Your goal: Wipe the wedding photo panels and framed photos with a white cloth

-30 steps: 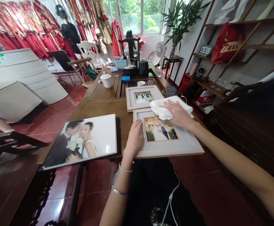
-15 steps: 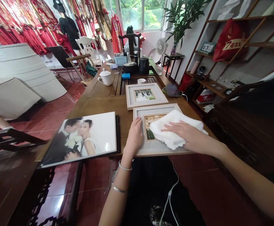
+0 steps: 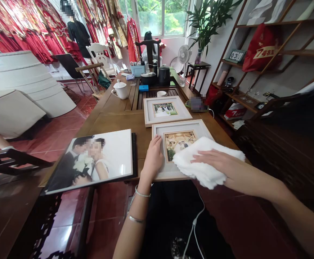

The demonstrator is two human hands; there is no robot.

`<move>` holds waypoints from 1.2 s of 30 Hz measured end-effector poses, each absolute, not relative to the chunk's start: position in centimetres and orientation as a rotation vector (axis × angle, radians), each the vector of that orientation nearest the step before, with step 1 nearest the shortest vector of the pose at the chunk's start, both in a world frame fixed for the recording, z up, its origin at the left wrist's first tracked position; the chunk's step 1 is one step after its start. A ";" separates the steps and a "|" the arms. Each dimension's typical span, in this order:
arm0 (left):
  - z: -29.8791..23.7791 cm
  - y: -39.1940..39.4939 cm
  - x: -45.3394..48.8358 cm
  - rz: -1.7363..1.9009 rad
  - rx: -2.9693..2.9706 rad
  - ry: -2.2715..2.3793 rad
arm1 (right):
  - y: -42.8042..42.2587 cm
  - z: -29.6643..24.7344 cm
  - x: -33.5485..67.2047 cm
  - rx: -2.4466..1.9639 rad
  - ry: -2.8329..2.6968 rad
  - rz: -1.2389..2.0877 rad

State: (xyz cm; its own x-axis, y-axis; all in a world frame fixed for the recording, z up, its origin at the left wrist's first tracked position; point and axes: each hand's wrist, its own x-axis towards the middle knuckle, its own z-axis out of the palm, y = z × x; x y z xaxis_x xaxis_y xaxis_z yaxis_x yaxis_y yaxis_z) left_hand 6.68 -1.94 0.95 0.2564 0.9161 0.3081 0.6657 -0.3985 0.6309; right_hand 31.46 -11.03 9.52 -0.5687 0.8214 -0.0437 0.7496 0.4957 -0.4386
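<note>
A light wooden picture frame [image 3: 170, 127] with a small photo inside lies at the near edge of the table. My left hand [image 3: 155, 155] grips this frame by its left side, fingers curled over the border. A fluffy white cloth [image 3: 197, 158] covers the frame's lower right part and hangs past its near edge. Pressed on top of the cloth, my right hand [image 3: 219, 165] holds it with fingers stretched and close together. Just beyond is a second picture frame [image 3: 165, 108], lying flat. To the left rests a large photo album [image 3: 119, 154] with a couple on its cover.
Farther along the wooden table [image 3: 111, 122] stand a white lidded mug [image 3: 120, 90], a small white cup [image 3: 161, 94], a blue box [image 3: 143, 88] and a black kettle [image 3: 164, 75]. A phone-like device [image 3: 198, 103] lies at the right edge. Shelves [image 3: 254, 61] rise on the right.
My right hand has slid the white cloth toward me and to the right, uncovering more of the framed photo. My left hand stays on the frame's left side.
</note>
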 end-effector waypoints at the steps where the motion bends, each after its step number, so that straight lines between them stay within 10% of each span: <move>1: 1.0 -1.9 6.7 0.919 2.160 1.447 | -10.3 8.7 31.4 -1.359 -2.587 0.520; 13: 0.3 -1.8 6.7 0.993 2.176 1.414 | 1.5 5.7 29.9 -1.762 -2.290 -0.138; 36: 0.9 -1.9 6.7 0.919 2.171 1.440 | -10.3 9.6 30.9 -1.306 -2.636 0.584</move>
State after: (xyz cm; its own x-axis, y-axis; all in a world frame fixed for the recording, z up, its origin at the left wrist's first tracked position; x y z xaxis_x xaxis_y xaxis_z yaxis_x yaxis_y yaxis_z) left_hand 6.68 -1.89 0.87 0.2627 0.9133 0.3113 0.6673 -0.4050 0.6251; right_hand 30.95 -10.29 9.65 -0.6123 0.7894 -0.0438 0.7341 0.5471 -0.4023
